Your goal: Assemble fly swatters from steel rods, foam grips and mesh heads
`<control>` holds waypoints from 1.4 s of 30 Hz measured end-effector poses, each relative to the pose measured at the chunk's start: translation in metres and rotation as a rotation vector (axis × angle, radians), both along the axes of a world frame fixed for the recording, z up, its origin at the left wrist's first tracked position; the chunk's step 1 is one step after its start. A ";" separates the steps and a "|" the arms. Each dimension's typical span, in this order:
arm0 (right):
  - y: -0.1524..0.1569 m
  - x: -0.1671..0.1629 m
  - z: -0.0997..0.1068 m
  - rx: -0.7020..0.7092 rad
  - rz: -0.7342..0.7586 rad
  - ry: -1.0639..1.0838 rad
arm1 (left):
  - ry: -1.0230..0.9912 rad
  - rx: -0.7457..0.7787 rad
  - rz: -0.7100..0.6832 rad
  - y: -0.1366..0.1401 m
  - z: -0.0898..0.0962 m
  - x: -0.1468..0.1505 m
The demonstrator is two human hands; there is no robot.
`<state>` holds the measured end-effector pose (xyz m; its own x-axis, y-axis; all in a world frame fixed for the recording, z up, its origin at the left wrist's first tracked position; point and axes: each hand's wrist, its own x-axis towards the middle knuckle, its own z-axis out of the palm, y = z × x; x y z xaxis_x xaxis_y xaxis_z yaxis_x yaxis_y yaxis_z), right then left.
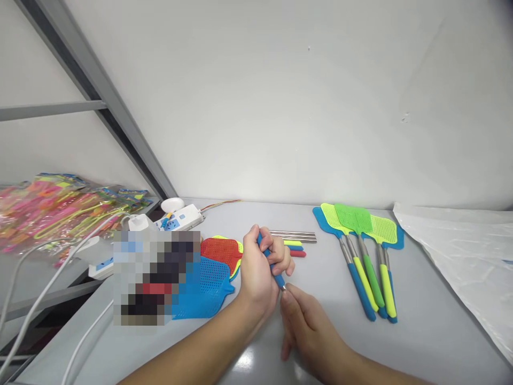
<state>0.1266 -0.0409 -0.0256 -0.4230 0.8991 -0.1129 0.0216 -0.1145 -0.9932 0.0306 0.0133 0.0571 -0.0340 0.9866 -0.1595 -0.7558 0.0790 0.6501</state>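
My left hand [256,275] is wrapped round a blue handle [265,248], which slants down toward the right. At the handle's lower end a short bit of metal rod [284,287] shows, and the fingertips of my right hand [312,326] pinch it; the rest of the rod is hidden. Behind my left hand lie several loose metal rods [298,236] and yellow, blue and red handles [297,254]. To its left are a blue fly swatter head [208,291] and a red one [218,252], with yellow showing beneath the red.
Several fly swatters [366,256] with handles attached lie fanned at the right. White plastic sheeting [460,256] covers the far right. On the left are power strips [184,218], white cables, a pixelated patch and a heap of bagged colourful goods [68,208]. A wall rises behind the table.
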 end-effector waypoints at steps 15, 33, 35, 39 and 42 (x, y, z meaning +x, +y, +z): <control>0.003 0.001 0.006 -0.191 0.020 0.159 | 0.070 0.033 0.116 -0.001 -0.018 0.001; 0.007 0.019 0.023 -0.219 0.115 0.127 | 0.554 0.264 0.326 -0.005 -0.022 -0.008; 0.008 0.020 0.025 -0.212 0.115 0.122 | 0.565 0.257 0.333 -0.007 -0.020 -0.007; 0.021 0.030 0.033 -0.130 0.089 0.016 | 0.481 0.246 0.302 -0.010 -0.016 -0.006; 0.035 0.050 0.049 0.096 -0.077 -0.231 | 0.467 0.268 0.279 -0.009 -0.012 -0.012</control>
